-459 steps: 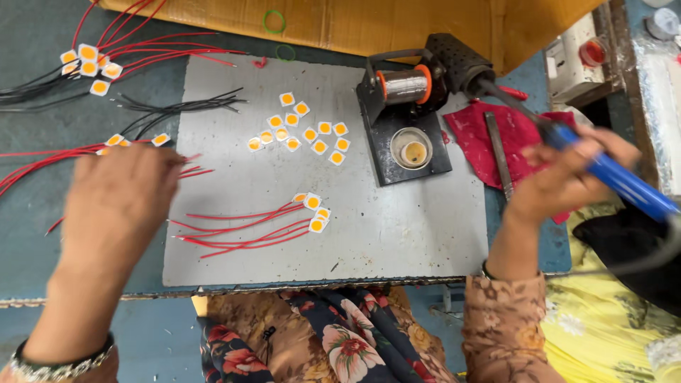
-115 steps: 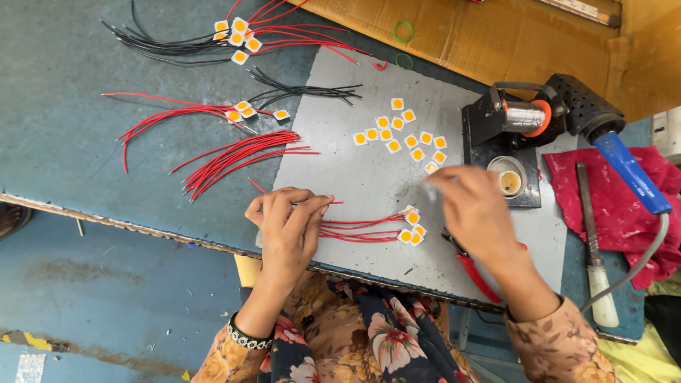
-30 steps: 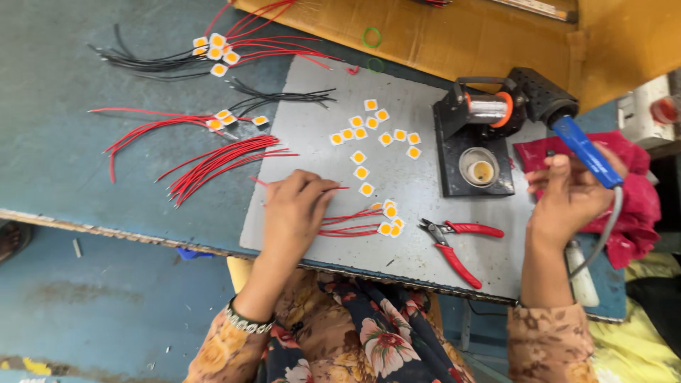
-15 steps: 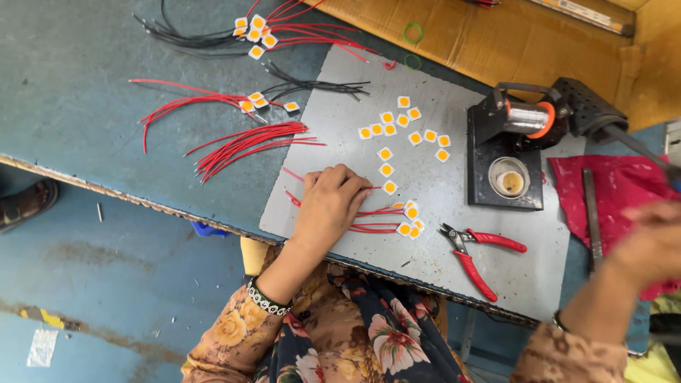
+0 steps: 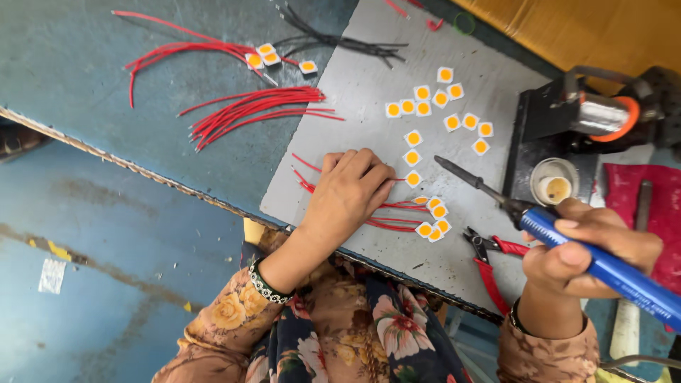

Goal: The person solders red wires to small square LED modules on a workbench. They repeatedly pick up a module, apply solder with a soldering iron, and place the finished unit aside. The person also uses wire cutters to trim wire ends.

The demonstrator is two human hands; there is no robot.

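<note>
Left hand (image 5: 349, 190) flat, fingers together, pressing red wires (image 5: 386, 216) onto the grey mat (image 5: 355, 92) on the counter. Right hand (image 5: 589, 248) wrapped around blue soldering iron (image 5: 567, 237), right of the mat, tip above small yellow chips (image 5: 433, 220) beside the wires.

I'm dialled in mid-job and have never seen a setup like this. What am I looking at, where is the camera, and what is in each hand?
There is no machine here: a person works with two bare hands, and the single camera sits on their head, looking down. The right hand grips a blue-handled soldering iron, tip pointing toward the small square yellow-centred chips scattered on a grey sheet. The left hand presses down on thin red wires that run to a few chips near the sheet's edge. Red-handled pliers lie beside them. More red wire bundles and black wires rest farther back, and a black stand with a small round pot stands on the right.
</note>
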